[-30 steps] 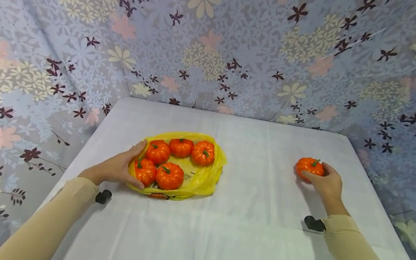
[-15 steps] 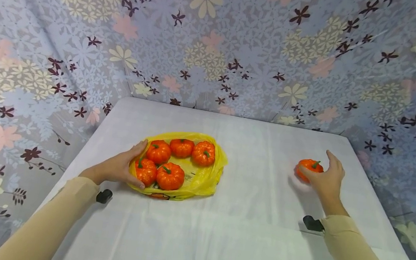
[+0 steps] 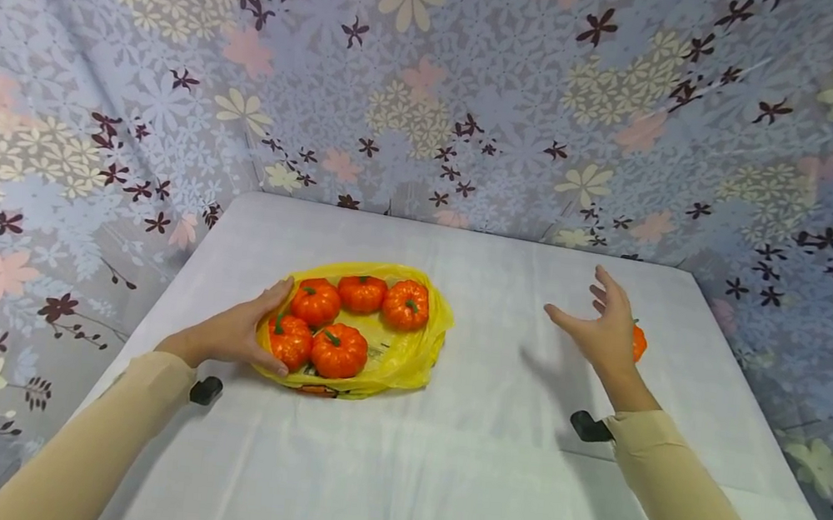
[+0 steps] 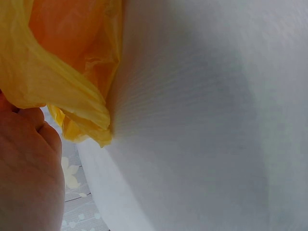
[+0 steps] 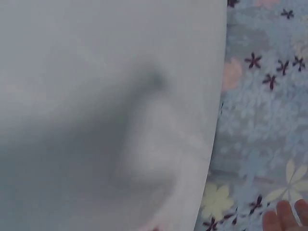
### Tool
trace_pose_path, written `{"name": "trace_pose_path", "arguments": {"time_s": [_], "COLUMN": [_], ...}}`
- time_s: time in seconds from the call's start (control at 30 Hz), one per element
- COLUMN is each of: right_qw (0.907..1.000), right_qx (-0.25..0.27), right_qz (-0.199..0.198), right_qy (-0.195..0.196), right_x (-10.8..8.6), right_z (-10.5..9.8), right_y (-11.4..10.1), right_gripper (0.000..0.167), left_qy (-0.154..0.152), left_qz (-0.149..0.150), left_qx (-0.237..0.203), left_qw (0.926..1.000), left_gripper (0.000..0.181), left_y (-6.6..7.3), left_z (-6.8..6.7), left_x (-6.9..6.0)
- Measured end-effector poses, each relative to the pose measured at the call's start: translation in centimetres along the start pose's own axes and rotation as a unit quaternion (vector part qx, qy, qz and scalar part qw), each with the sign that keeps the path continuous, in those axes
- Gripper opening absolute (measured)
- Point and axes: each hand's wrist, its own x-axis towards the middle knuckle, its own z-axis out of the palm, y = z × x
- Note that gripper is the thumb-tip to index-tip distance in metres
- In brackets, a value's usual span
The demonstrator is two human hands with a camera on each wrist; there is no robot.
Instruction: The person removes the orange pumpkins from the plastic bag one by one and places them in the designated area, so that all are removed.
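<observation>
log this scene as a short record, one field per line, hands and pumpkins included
left hand: curved round the left side of the yellow bag
right hand: fingers spread, holding nothing
pumpkins in bag: five, orange with green stems
pumpkin outside bag: one, mostly hidden behind the right hand in the head view
surface: table with white cover
backdrop: floral fabric

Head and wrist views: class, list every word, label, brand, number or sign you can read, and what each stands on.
Readable text: none.
Bag, near edge: dark and orange print, too small and creased to read.
Bag, inside: faint marks, too small to read.
</observation>
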Motion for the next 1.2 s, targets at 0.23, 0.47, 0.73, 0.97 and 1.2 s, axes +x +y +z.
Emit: {"name": "trace_pose_path", "arguments": {"time_s": [0.23, 0.47, 0.73, 0.97, 1.2], "right_qw": [0.9961, 0.9911, 0.9834, 0.9667, 0.9593], "right_qx": [0.059, 0.085, 0.101, 0.097, 0.021], "right_qz": [-0.03, -0.058, -0.097, -0.161, -0.158], "right_qy": [-0.058, -0.084, -0.116, -0.174, -0.233], "right_x": [0.1, -0.4, -0.9, -1.6, -1.8], "right_z": [3.4, 6.9, 10.2, 13.3, 16.0], "right_y": [-1.9, -3.9, -5.8, -7.4, -8.0], "right_gripper": [0.101, 0.094, 0.088, 0.087, 0.089], "left_qy": [-0.004, -0.007, -0.006, -0.003, -0.01], "left_qz": [0.0, 0.003, -0.001, -0.002, -0.007], "left_qx": [0.0, -0.005, 0.0, 0.003, 0.002], "left_qw": [1.0, 1.0, 1.0, 1.0, 0.9999], "left_gripper": [0.139, 0.14, 0.142, 0.142, 0.142], "left_y": [0.1, 0.3, 0.1, 0.1, 0.2], "left_z": [-0.1, -0.1, 0.0, 0.1, 0.1], "left_x": [0.1, 0.3, 0.1, 0.1, 0.2]}}
